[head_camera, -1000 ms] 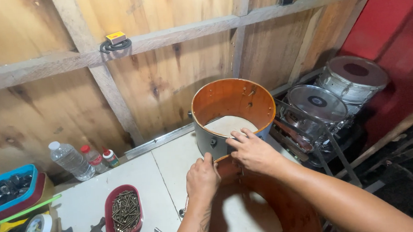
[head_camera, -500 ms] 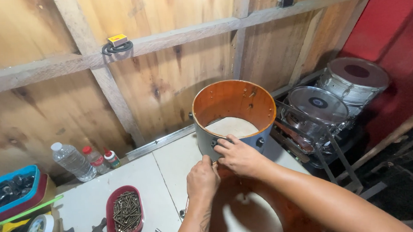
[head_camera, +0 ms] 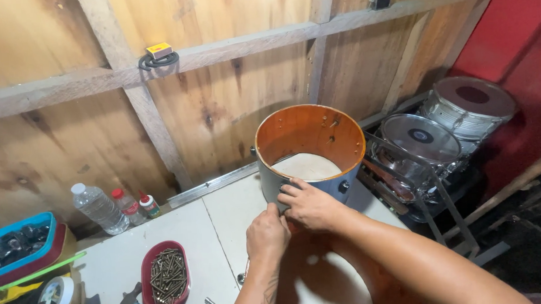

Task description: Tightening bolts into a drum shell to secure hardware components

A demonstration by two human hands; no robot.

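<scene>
An open drum shell [head_camera: 318, 135], orange inside and grey outside, stands upright on the white table [head_camera: 224, 215] against the wooden wall. My right hand [head_camera: 309, 205] rests on the near outer wall of the shell, fingers spread over the grey side just below the rim. Beside it my left hand [head_camera: 267, 234] is closed against the same spot on the shell's lower wall; whatever small thing it pinches is hidden. A second orange shell [head_camera: 349, 282] lies under my forearms, mostly covered.
A red oval bowl of screws [head_camera: 165, 277] sits near the table's front left. Bottles [head_camera: 99, 208] stand by the wall, a blue tray [head_camera: 16, 245] and tape roll [head_camera: 53, 296] at far left. Finished drums [head_camera: 457, 110] on a metal stand fill the right.
My right hand has slid left and down from the shell's rim onto its near outer wall, closing in on my left hand. The left hand stays put.
</scene>
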